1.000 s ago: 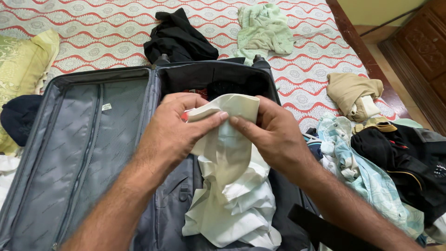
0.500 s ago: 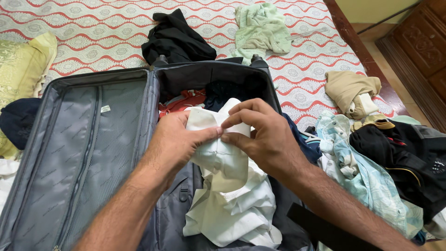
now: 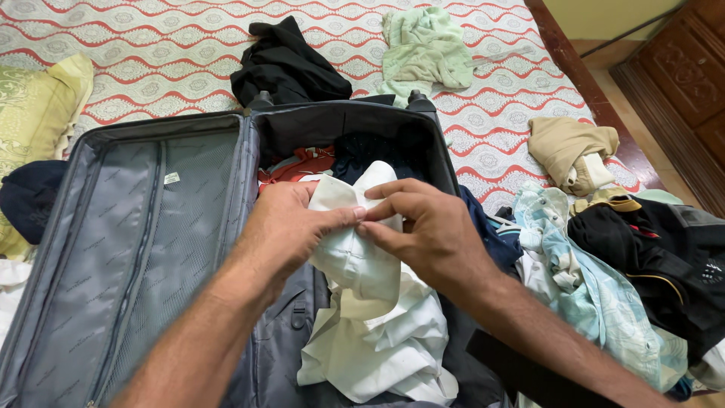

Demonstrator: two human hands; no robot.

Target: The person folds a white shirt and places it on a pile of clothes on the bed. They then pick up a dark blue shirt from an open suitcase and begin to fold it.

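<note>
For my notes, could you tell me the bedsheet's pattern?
Wavy red and white bedsheet, clearest in the head view.

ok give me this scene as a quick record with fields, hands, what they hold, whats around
left hand: pinching the white shirt
right hand: pinching the same shirt, fingertips meeting the left's
shirt: crumpled, over the open suitcase
suitcase: on a patterned bed, red garment inside
right of suitcase: light blue shirt, black clothes
far side: black garment, pale green cloth
</note>
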